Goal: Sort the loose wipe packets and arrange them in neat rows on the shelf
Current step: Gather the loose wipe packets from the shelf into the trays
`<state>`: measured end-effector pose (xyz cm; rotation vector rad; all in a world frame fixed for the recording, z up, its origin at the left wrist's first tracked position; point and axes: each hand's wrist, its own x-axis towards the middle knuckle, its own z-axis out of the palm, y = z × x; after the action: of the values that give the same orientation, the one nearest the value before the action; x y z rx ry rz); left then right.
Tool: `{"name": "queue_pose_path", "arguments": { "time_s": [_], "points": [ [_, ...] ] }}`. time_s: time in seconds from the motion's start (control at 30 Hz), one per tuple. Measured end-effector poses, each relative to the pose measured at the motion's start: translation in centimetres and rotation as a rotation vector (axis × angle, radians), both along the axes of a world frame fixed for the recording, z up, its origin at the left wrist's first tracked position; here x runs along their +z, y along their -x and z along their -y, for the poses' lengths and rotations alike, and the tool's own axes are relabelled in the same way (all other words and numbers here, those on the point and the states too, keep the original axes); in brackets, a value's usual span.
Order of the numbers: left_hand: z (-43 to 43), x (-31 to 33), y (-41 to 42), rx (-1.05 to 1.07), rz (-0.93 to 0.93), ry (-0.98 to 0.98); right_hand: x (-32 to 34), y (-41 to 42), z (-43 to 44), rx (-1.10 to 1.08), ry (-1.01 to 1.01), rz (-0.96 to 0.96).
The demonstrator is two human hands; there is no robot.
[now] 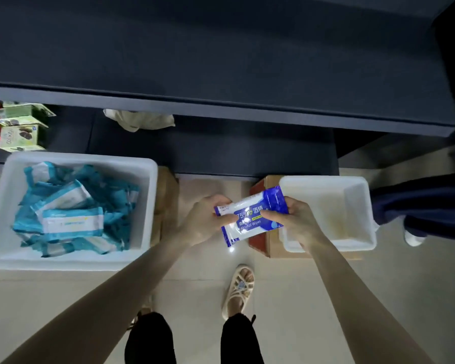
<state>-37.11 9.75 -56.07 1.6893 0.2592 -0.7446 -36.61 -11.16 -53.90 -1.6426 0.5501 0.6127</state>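
One blue-and-white alcohol wipe packet (250, 216) is held low in front of the body, between the two bins. Its left end is pinched by the thumb and curled fingers of the left hand (205, 222), and its right end is gripped by the right hand (297, 222), thumb laid across the printed face. Many teal packets (71, 208) are heaped loose in the left white bin (76, 157); the right white bin (326, 179) appears to hold nothing. No rows are seen on the dark shelf (221, 111), so the arranging is judged hardly begun
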Motion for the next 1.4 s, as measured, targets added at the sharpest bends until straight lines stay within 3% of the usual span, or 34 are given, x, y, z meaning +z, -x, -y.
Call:
{"name": "queue_pose_path", "arguments": {
  "time_s": [0.3, 0.57, 0.83, 1.0, 1.2, 1.4],
  "points": [
    [13.7, -4.6, -1.0, 0.065, -0.014, -0.071, -5.9, 0.7, 12.9, 0.0, 0.253, -0.082],
    [22.7, -12.5, -4.0, 0.074, -0.051, -0.211, -13.1, -1.6, 19.9, -0.047, 0.403, -0.083],
    [29.5, -19.8, -6.5, 0.116, -0.098, -0.414, -22.5, -6.0, 25.5, 0.165, 0.516, -0.069],
    [30.7, -23.1, -7.1, 0.135, -0.147, -0.385, -26.2, -7.5, 26.8, 0.32, 0.463, -0.064],
    [30.7, -23.2, -6.7, 0.023, -0.197, -0.321, -26.1, -7.5, 27.6, 0.47, 0.439, -0.071],
    [29.4, -16.7, -4.5, -0.242, -0.104, -0.403, -20.6, -6.6, 28.1, 0.734, 0.651, -0.061]
  ]
}}
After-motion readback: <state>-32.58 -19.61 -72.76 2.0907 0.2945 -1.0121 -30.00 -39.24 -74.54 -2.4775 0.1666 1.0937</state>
